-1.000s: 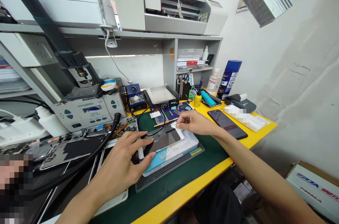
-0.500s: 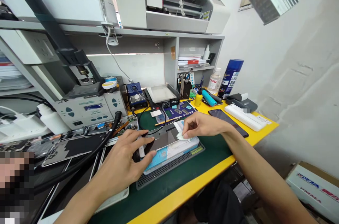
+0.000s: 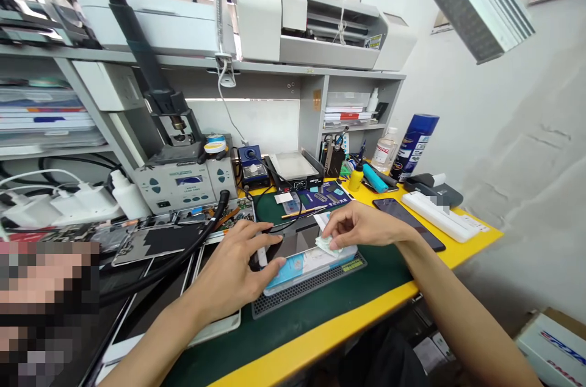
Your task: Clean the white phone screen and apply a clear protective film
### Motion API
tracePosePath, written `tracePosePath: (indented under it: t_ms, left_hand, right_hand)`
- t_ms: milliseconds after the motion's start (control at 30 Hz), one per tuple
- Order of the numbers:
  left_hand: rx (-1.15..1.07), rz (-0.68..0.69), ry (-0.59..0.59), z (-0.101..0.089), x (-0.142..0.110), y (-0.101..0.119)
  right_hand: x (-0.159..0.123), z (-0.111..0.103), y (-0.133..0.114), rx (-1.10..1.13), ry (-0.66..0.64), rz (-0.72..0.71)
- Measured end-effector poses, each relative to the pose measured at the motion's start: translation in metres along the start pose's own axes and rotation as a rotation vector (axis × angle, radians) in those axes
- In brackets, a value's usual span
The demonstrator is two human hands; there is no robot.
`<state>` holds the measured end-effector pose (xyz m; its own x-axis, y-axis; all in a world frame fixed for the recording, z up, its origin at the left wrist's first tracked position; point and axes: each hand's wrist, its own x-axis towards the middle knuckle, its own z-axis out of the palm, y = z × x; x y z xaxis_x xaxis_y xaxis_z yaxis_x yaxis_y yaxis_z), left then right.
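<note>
A dark glossy screen panel (image 3: pixel 295 242) with white ends lies on a blue-and-white box (image 3: pixel 300 265). My left hand (image 3: pixel 240 259) rests its spread fingertips on the panel's left end and edges. Pinched in my right hand (image 3: pixel 352 227) is a small crumpled white wipe (image 3: pixel 327 245), held at the panel's right end. The box sits on a dark perforated mat (image 3: pixel 311 285), over the green work mat (image 3: pixel 352 295). Part of the panel's left side is hidden behind my left fingers.
A dark phone (image 3: pixel 409 225) and a white box (image 3: pixel 439 216) lie to the right. A black hose (image 3: pixel 222 210) curves from the rework station (image 3: pixel 183 185) past my left hand. Behind stand a heating plate (image 3: pixel 295 170), yellow bottle (image 3: pixel 356 177) and blue spray can (image 3: pixel 415 146).
The wipe in my right hand has moved from the panel's far right corner toward its near right edge. My left hand stays on the panel. The view has swung left.
</note>
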<state>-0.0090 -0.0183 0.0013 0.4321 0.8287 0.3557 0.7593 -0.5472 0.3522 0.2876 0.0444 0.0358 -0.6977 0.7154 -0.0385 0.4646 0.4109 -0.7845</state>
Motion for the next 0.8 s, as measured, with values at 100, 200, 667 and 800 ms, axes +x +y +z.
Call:
tracePosePath:
  t_ms: [100,200,667,800]
  left_hand:
    - [-0.014,-0.019,-0.004,0.000,-0.001,-0.001]
    - [-0.041,-0.023,-0.001,-0.002,-0.001,-0.001]
    - [-0.109,0.012,-0.009,-0.002,-0.002,-0.005]
    - [-0.105,0.024,-0.019,-0.005,-0.002,-0.005]
  right_hand:
    - [0.002,0.002,0.000,-0.024,0.014,-0.011]
    - [0.003,0.003,-0.001,-0.073,0.019,-0.022]
    - [0.029,0.062,-0.062,-0.527,0.116,-0.210]
    - [0.030,0.069,-0.069,-0.575,0.119,-0.203]
